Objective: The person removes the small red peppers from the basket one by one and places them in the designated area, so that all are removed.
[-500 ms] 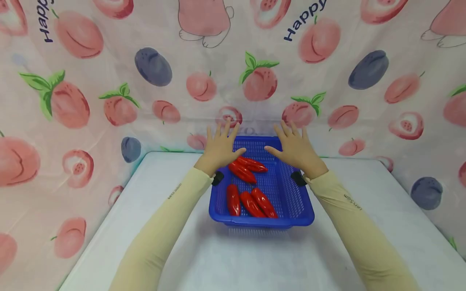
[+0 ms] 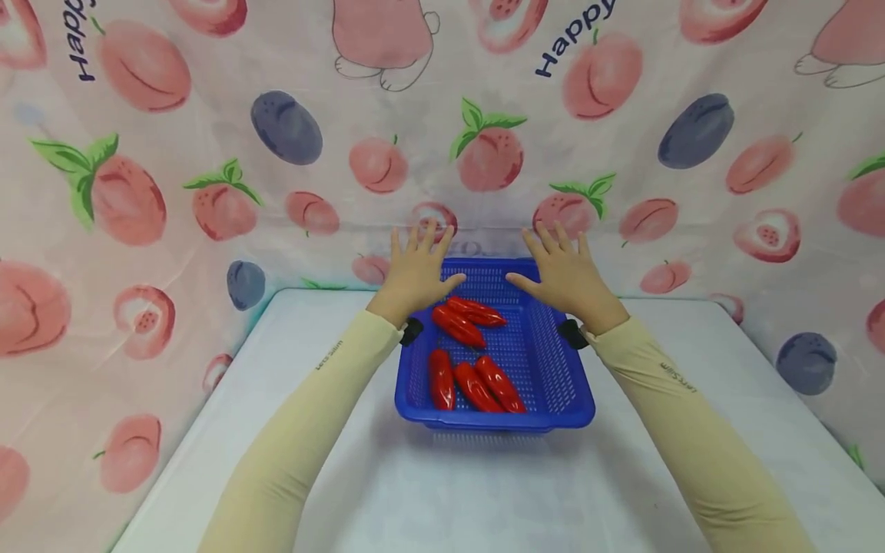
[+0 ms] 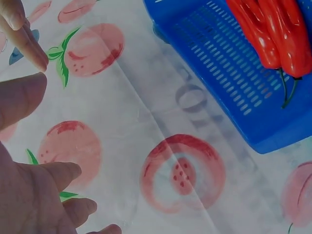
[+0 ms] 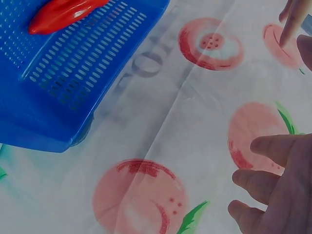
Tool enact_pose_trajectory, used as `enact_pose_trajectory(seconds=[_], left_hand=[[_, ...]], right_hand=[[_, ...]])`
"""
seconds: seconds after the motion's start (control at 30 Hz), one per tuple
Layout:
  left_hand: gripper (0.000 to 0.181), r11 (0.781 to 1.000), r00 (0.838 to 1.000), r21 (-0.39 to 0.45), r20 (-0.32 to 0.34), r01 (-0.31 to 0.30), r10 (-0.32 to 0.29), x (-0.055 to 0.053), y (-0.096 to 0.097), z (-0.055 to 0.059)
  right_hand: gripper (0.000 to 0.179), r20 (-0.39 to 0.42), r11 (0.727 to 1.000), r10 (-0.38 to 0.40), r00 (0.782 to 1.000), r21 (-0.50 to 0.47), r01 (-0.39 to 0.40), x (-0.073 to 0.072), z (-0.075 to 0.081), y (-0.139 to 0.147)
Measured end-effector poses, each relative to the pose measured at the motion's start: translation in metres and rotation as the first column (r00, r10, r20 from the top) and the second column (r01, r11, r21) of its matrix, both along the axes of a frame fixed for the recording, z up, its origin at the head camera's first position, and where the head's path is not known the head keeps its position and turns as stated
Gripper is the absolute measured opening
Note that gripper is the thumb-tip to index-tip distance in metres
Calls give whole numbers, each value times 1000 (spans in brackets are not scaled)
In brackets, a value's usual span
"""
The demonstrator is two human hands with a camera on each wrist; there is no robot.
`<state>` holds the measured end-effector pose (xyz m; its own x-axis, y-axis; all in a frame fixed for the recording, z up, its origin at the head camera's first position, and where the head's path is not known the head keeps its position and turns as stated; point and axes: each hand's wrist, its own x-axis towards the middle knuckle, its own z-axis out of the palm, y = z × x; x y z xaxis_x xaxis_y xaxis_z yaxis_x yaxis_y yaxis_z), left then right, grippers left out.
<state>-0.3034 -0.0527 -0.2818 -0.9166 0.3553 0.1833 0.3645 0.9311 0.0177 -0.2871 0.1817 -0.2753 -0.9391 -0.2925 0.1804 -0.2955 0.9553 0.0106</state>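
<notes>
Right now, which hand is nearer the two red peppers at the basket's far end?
Left. In the head view the left hand is just above and left of the two far peppers; the right hand is by the basket's right side, farther away.

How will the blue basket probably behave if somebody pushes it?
The blue basket is probably light, since its walls are perforated. It looks fairly stiff: its rim shows no sagging. The red peppers inside may slide, being glossy and loose.
</notes>
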Motion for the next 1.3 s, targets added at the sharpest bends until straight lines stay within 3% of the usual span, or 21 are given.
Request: enact_pose_trajectory(seconds=[0.27,0.7,1.03,1.3], left_hand=[[80,998,1000,-58,-12,4,-5,6,-14,1],[82,999,999,-35,-31,26,-27,16,-36,-11],[80,999,997,-34,-72,33,-36,23,-46,-28],[81,999,999,-39,-42,0,-2,23,-52,-54]], right_hand=[[82,-13,999,17,1000,36,-16,4,0,-2],[84,-29,987,119,992,115,-115,4,-8,-7],[83,28,985,169,985,32,-170,2,-8,-6],[82,84,982,187,979,-15,-186,-7,-17,-7]])
